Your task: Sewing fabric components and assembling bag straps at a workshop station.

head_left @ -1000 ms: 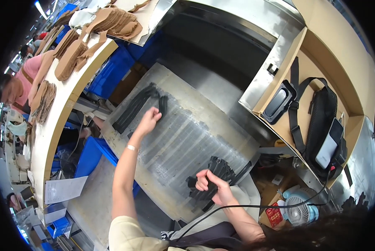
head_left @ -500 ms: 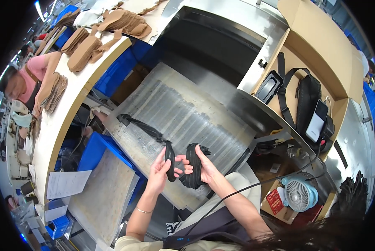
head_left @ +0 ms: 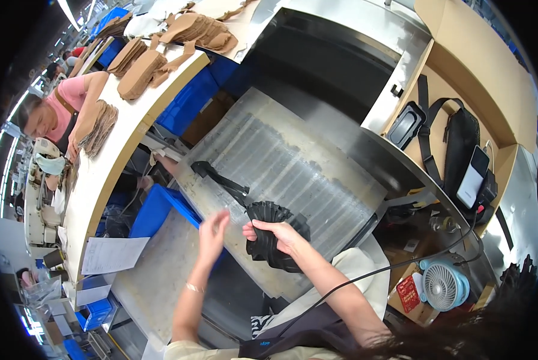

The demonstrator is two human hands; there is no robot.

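Observation:
My right hand point(head_left: 276, 235) is closed around a thick bundle of black strips point(head_left: 275, 255), with the thumb across its top. The upper ends of the bundle fan out in pleat-like folds. To its left, my left hand point(head_left: 212, 234) is raised and blurred by motion; its fingers look apart and nothing shows in them. A second, thinner run of black strips point(head_left: 221, 180) lies slantwise on the worn grey board point(head_left: 293, 162) in front of me. Its near end reaches close to the bundle in my right hand.
Stacks of brown cut pieces point(head_left: 200, 31) lie on the curved white table point(head_left: 110, 144), where a person in pink point(head_left: 65, 108) leans. An open cardboard box point(head_left: 491, 102) at right holds a black bag and phone. A cable point(head_left: 389, 264) crosses above my right forearm, near a small fan point(head_left: 444, 287).
My left hand has let go of the looped strips and moved left, away from the bundle. The bundle in my right hand now fans out at the top. The whole view has shifted slightly.

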